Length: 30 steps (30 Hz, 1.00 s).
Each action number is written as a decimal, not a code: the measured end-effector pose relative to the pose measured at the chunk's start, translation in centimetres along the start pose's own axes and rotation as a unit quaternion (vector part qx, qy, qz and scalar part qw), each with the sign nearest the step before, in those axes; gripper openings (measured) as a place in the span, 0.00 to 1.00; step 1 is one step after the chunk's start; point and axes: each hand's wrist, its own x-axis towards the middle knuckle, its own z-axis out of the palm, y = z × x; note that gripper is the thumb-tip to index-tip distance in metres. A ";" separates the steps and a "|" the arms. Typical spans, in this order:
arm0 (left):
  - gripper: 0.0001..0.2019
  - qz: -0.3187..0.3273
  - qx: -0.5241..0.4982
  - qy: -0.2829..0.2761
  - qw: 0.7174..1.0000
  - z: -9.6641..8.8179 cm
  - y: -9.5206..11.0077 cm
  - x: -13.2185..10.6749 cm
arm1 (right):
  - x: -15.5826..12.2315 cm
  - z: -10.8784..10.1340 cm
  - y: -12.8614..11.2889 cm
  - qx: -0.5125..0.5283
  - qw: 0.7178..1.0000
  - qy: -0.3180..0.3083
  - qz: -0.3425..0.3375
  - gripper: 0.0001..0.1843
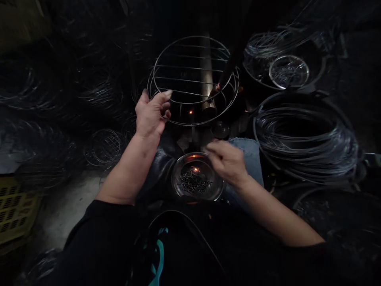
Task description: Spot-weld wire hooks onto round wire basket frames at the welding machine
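Observation:
My left hand (153, 113) is closed on the near left rim of a round wire rack (186, 103), thumb on top and fingers curled beneath. Parallel wires cross this rack, and another wire ring shows just below it. My right hand (228, 161) is closed in a pinch over the right rim of a metal bowl (175, 180); whatever its fingers hold is hidden. Short dark bits of wire (195, 182) lie in the bowl, where an orange glint shows. A dark rod with a copper-coloured tip (218, 86) comes down onto the rack's right side, near a brass-coloured cylinder (207, 75).
On the right sits a large coil of wire (309, 139) in a round container. Behind it, a wide pan holds more wire and a small ring-rimmed basket (288, 72). Piled wire racks (104, 147) fill the dark left side, above a yellow crate (18, 210).

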 end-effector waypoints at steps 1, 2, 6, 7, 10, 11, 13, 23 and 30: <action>0.36 0.005 -0.004 0.002 1.000 -0.3 -0.2 -0.7 | -0.9 0.8 0.1 -0.026 0.994 -0.108 0.012 0.10; 0.36 0.009 -0.008 0.002 1.000 -0.5 -0.3 -1.3 | -1.7 1.8 0.1 -0.065 0.977 -0.202 0.035 0.11; 0.32 0.009 -0.030 -0.006 0.999 -1.3 -0.5 -2.4 | -3.0 6.0 -0.2 -0.221 0.914 -0.319 0.121 0.20; 0.30 0.002 -0.029 -0.006 1.000 -1.4 -0.4 -2.5 | -3.1 6.9 -0.5 -0.227 0.911 -0.322 0.124 0.21; 0.22 -0.014 -0.021 -0.009 1.000 -2.0 -0.2 -2.4 | -3.3 8.5 -1.0 -0.210 0.908 -0.342 0.118 0.19; 0.20 -0.015 -0.022 -0.013 1.000 -2.2 -0.1 -2.4 | -3.4 8.6 -1.1 -0.204 0.908 -0.348 0.117 0.18; 0.19 -0.017 -0.028 -0.017 0.999 -2.9 0.1 -2.2 | -3.4 8.1 -0.9 -0.191 0.908 -0.352 0.120 0.16; 0.19 -0.017 -0.020 0.001 1.000 -5.7 1.4 1.1 | -3.4 1.7 1.2 0.162 0.880 -0.276 0.351 0.04; 0.19 0.000 -0.014 -0.012 1.000 -5.1 1.9 1.8 | -3.9 1.1 1.4 0.175 0.922 -0.159 0.307 0.07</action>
